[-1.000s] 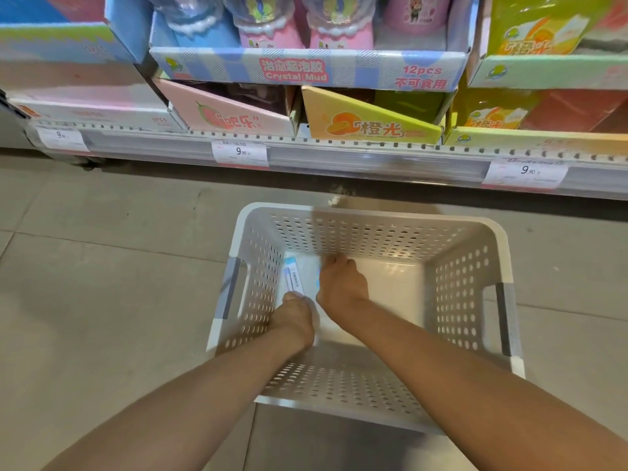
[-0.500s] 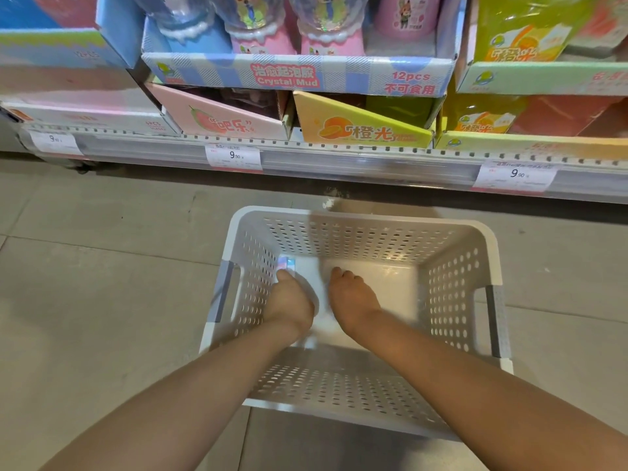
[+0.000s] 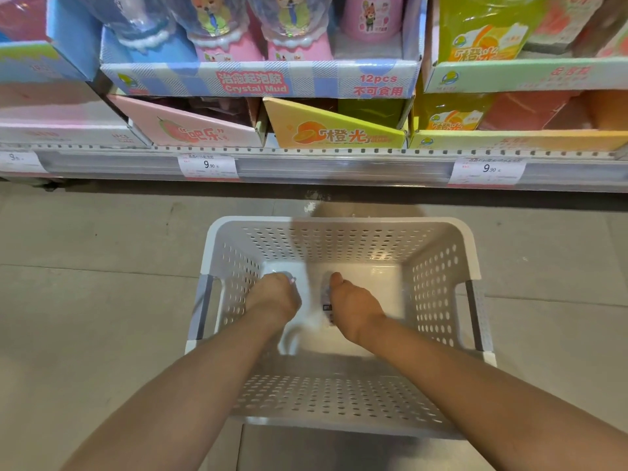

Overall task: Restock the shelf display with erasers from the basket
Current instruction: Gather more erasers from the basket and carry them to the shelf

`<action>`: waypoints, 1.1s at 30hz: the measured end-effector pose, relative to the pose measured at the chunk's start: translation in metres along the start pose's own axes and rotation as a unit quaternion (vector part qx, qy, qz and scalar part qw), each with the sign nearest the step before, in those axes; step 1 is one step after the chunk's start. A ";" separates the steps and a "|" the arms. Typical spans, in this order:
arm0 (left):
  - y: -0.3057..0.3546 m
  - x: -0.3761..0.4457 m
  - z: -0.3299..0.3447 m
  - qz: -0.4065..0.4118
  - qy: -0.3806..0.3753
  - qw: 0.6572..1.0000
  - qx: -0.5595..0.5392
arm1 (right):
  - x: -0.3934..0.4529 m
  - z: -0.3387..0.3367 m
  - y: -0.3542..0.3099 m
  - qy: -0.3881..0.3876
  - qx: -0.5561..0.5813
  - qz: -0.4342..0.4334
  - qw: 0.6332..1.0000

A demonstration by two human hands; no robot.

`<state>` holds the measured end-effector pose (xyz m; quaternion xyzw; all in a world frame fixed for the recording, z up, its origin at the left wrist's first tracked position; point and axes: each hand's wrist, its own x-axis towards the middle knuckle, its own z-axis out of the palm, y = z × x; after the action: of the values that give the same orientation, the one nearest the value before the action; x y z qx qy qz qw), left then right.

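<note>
Both my hands reach deep into the white perforated basket (image 3: 441, 287) on the shop floor: my left hand (image 3: 272, 300) and right hand (image 3: 353, 305) each curl around a blurred eraser pack (image 3: 327, 302) at its bottom.

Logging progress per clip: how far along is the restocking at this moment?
Early or mid-cycle. Done: nothing that can be confirmed; no erasers are identifiable on the shelf. In hand: both hands are down in the white basket; the left hand and right hand each curl around a small, blurred packet, presumably erasers. Left: lift them out and place them on the display. How many remain in the basket cannot be told.
</note>
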<state>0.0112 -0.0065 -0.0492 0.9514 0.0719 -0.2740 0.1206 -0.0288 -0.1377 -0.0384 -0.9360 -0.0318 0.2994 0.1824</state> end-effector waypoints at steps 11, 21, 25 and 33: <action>0.015 -0.035 -0.062 0.077 -0.074 0.993 0.050 | -0.043 -0.055 -0.018 0.058 0.187 0.056 0.979; 0.051 -0.165 -0.231 0.167 -0.115 0.973 -0.106 | -0.175 -0.200 -0.086 0.146 0.272 0.039 0.950; 0.065 -0.237 -0.315 0.222 -0.093 0.963 -0.119 | -0.243 -0.269 -0.121 0.174 0.305 0.042 0.935; 0.097 -0.371 -0.498 0.263 -0.083 0.948 -0.157 | -0.378 -0.423 -0.200 0.204 0.347 0.020 0.915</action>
<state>-0.0292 0.0079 0.5780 0.8793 -0.1488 -0.2960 0.3420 -0.0863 -0.1518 0.5603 -0.8549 0.1303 0.0981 0.4925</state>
